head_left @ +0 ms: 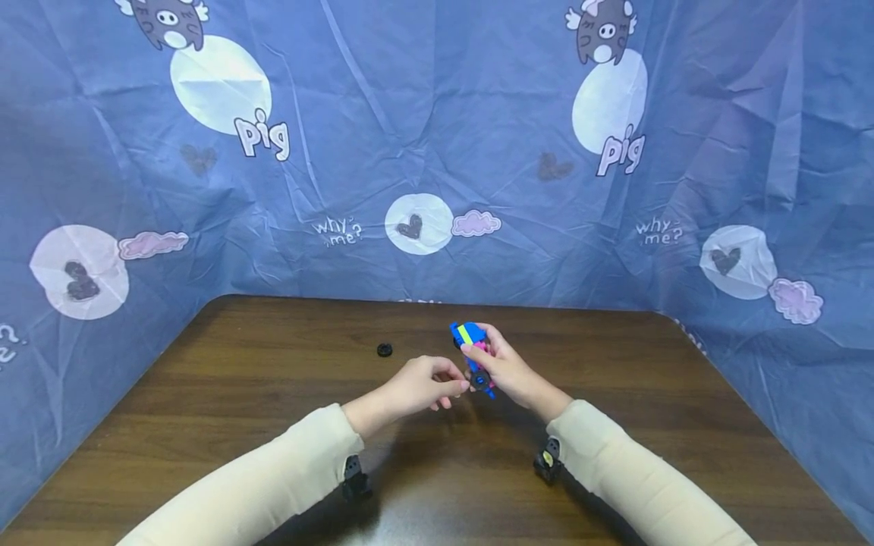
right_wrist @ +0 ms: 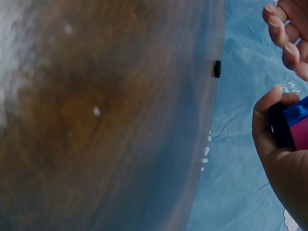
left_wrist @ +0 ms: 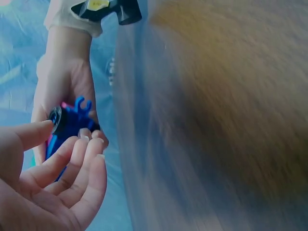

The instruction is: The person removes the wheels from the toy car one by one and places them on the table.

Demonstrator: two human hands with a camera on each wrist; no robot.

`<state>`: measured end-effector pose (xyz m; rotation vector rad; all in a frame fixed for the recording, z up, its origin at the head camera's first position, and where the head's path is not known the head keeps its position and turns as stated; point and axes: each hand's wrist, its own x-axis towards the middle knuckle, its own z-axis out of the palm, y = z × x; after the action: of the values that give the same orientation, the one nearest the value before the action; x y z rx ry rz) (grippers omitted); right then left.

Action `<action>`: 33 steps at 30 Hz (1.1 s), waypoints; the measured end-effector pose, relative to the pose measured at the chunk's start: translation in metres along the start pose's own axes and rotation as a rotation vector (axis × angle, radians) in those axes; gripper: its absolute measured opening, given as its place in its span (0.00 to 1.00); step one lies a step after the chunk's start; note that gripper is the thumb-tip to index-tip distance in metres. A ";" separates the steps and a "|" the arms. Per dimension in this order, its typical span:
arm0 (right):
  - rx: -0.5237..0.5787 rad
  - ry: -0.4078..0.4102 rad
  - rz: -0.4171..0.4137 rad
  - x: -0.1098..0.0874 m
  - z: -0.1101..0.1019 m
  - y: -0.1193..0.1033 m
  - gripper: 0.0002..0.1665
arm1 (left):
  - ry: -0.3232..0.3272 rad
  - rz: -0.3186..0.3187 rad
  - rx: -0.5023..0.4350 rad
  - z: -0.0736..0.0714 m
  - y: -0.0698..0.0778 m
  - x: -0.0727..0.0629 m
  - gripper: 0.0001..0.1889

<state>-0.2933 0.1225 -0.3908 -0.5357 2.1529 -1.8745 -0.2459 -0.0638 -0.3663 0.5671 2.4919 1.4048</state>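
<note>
A small blue, pink and yellow toy vehicle (head_left: 470, 334) is held in my right hand (head_left: 514, 370), raised over the table with the thumb along its side. A black wheel (head_left: 481, 379) shows at its near end, and a blue hook-like part (left_wrist: 83, 104) sticks out beside it in the left wrist view. My left hand (head_left: 422, 388) is close by, its fingers loosely bent. The left thumb tip is at the wheel's edge; whether it touches cannot be told. A loose black wheel (head_left: 385, 349) lies on the table, beyond my left hand.
The brown wooden table (head_left: 273, 394) has rounded far corners. A blue printed cloth (head_left: 423, 152) hangs behind it and along both sides. Each wrist carries a small black camera, one on the left sleeve (head_left: 293, 462) and one on the right.
</note>
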 end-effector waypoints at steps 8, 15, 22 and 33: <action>-0.033 0.009 -0.007 -0.001 0.003 0.000 0.30 | -0.012 0.047 0.010 0.010 0.004 0.004 0.12; -0.071 0.027 -0.001 -0.001 0.006 0.000 0.31 | -0.030 0.071 0.013 0.017 0.001 0.006 0.16; -0.040 0.028 0.005 -0.002 0.007 -0.001 0.31 | 0.007 0.075 -0.014 0.021 -0.001 0.002 0.18; 0.114 0.026 -0.016 -0.003 0.004 -0.001 0.25 | -0.037 0.108 -0.017 0.022 0.006 -0.001 0.18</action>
<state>-0.2887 0.1206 -0.3907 -0.5095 2.0477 -2.0084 -0.2358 -0.0446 -0.3723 0.7279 2.4519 1.4380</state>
